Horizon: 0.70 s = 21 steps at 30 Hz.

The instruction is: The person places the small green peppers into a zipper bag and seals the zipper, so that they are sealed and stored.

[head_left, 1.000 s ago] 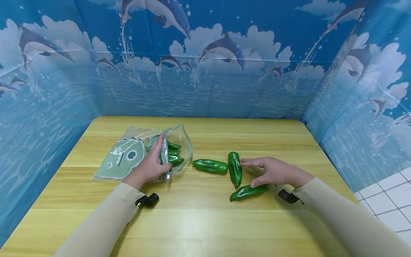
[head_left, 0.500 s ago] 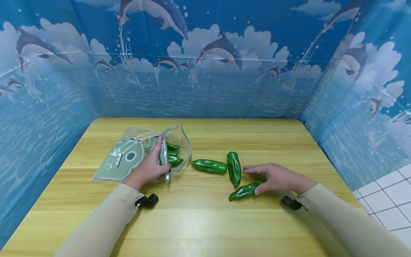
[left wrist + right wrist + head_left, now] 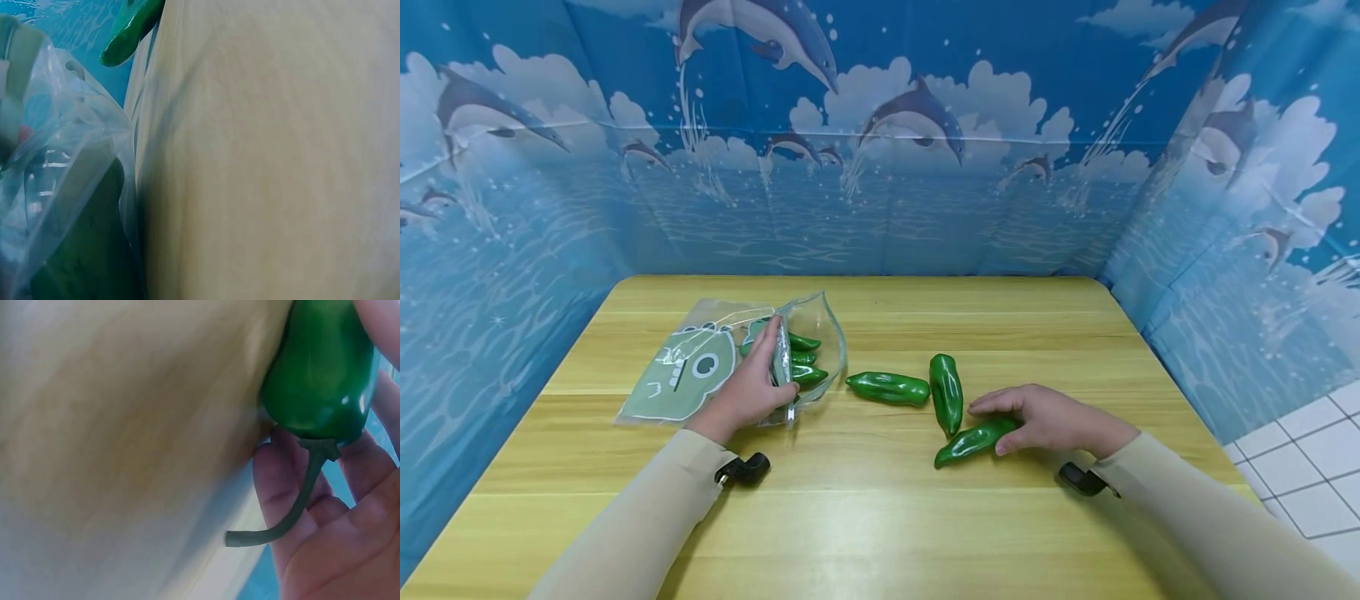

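Observation:
In the head view, my left hand holds the mouth of a clear zip bag printed with a green dinosaur face. Inside the bag lie several green peppers. The left wrist view shows the crinkled plastic close up. My right hand grips the stem end of a green pepper, thumb on one side and fingers on the other. Its curved stem points toward the palm in the right wrist view. Two more green peppers lie beside it, one crosswise and one lengthwise.
A wooden table carries everything. Blue curtains with dolphins hang behind it and at both sides. White floor tiles show at the far right. A small black camera sits at the left wrist, another at the right.
My right hand has come down and slightly back to the pepper nearest it, fingers and thumb closing around its stem end. The left hand and bag hold still.

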Tool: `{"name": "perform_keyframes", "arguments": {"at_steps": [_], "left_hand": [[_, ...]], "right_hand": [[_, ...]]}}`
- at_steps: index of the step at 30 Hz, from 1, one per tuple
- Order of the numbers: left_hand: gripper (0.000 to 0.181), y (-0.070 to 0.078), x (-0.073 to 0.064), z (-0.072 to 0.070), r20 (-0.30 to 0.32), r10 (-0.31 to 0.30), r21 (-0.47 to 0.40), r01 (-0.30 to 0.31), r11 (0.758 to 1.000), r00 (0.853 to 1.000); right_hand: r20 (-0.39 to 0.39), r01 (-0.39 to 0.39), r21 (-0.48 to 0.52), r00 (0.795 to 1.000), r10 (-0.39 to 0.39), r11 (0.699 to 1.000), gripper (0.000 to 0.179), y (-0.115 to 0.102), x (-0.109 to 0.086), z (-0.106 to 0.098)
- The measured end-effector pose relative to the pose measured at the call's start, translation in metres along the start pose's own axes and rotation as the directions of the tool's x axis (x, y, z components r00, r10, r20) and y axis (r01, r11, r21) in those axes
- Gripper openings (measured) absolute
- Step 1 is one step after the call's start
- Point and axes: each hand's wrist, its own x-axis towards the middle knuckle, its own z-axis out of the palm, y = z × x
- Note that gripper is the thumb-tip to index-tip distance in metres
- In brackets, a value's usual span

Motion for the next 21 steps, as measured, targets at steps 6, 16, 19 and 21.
{"name": "perform_keyframes", "arguments": {"at_steps": [6, 16, 19, 21], "left_hand": [[0.116, -0.0005, 0.0001, -0.0002, -0.001, -0.001, 0.004, 0.001, 1.000, 1.000], [0.115, -0.0011, 0.0004, -0.0007, 0.008, -0.005, 0.000, 0.005, 1.000, 1.000], [0.115, -0.0012, 0.0006, -0.0007, 0.011, -0.007, -0.006, 0.007, 1.000, 1.000], [0.115, -0.0012, 0.0007, -0.0008, 0.012, -0.008, -0.006, 0.008, 1.000, 1.000]], "right_hand": [[0.001, 0.007, 0.009, 1.000, -0.007, 1.000, 0.050, 0.0029, 0.0009, 0.0030], [0.027, 0.018, 0.044, 0.999, -0.019, 0.999, 0.048, 0.0077, 0.0054, 0.0070], [0.038, 0.004, 0.049, 0.999, -0.006, 0.999, 0.048, 0.0086, 0.0067, 0.0070], [0.043, -0.002, 0.047, 0.999, 0.000, 0.999, 0.047, 0.0092, 0.0075, 0.0068]]}}
